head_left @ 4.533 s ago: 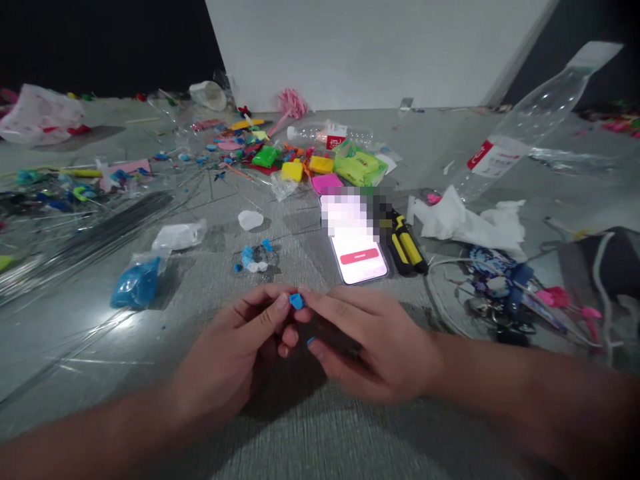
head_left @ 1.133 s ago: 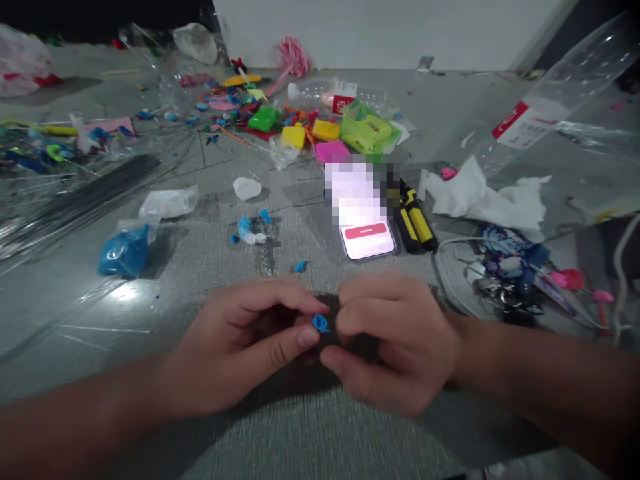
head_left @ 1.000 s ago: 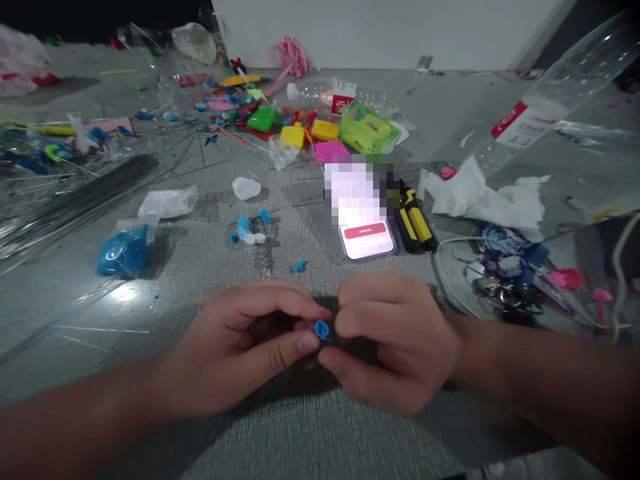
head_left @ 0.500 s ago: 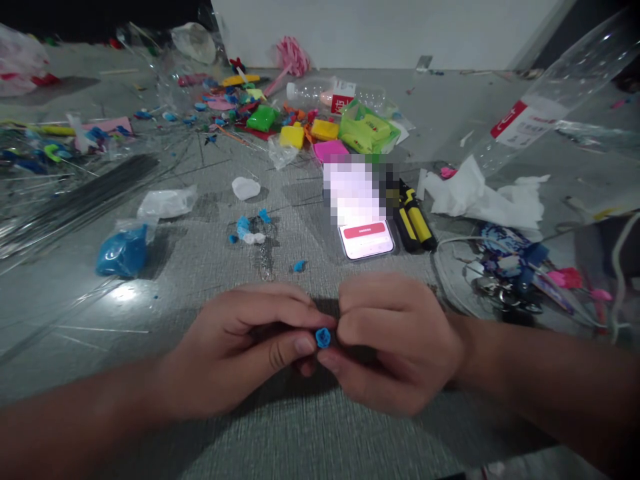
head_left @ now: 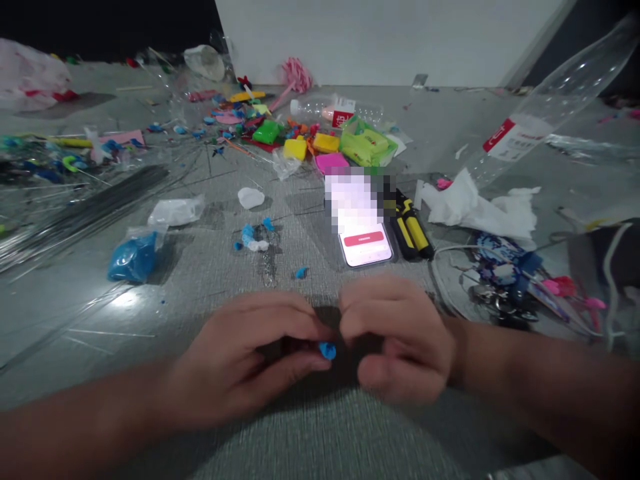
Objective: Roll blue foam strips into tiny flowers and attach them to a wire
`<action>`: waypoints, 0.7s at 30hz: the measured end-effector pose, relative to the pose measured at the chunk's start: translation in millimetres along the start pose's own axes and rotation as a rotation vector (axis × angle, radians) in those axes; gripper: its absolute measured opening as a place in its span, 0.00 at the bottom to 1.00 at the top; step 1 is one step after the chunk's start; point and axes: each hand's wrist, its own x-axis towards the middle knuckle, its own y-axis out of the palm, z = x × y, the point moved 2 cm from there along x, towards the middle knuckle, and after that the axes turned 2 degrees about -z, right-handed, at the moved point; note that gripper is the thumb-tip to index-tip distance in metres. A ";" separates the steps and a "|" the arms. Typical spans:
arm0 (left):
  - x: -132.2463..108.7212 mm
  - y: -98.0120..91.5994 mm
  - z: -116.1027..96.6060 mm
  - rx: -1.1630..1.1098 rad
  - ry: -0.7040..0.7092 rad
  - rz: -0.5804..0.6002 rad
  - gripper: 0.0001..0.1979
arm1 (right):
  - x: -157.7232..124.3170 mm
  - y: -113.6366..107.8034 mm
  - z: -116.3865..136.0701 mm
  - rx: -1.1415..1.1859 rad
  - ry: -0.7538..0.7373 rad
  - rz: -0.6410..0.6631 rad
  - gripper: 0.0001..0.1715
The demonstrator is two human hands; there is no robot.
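My left hand (head_left: pixel 260 357) pinches a small piece of blue modelling clay (head_left: pixel 327 350) between thumb and forefinger; its hollow, cup-like end faces me. Just right of it, my right hand (head_left: pixel 397 340) is slightly blurred, its fingers curled and its thumb apart from the forefinger, with nothing visible between them. It does not touch the clay. Beyond the hands lie a small blue clay bit (head_left: pixel 301 273) and a curved blue-and-white clay piece (head_left: pixel 249 237) with a thin chain (head_left: pixel 269 267). A bag of blue clay (head_left: pixel 133 259) rests on the left.
A lit phone (head_left: pixel 367 250) lies ahead beside yellow-black pliers (head_left: pixel 413 230). Crumpled tissue (head_left: pixel 463 200), a plastic bottle (head_left: pixel 520 137) and a coiled white cable (head_left: pixel 443 280) are on the right. Bundled wires (head_left: pixel 100 200) lie left; coloured clay packs (head_left: pixel 295 148) sit farther back.
My right thumb and forefinger have parted and moved right, off the blue clay. My left hand still holds the clay. The view has tipped up slightly.
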 end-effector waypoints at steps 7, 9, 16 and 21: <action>-4.8 9.6 15.5 0.305 -0.156 0.160 0.15 | -1.2 -3.3 -7.3 0.017 0.217 -0.117 0.21; -6.8 10.1 18.0 0.369 -0.178 0.183 0.17 | -1.5 -1.3 -9.3 0.023 0.231 -0.111 0.21; -13.9 11.1 20.2 0.499 -0.224 0.263 0.20 | 0.8 -0.7 -9.1 -0.047 0.250 -0.093 0.19; -11.7 10.7 16.7 0.409 -0.260 0.148 0.15 | 2.6 -1.4 -9.0 -0.089 0.252 -0.081 0.20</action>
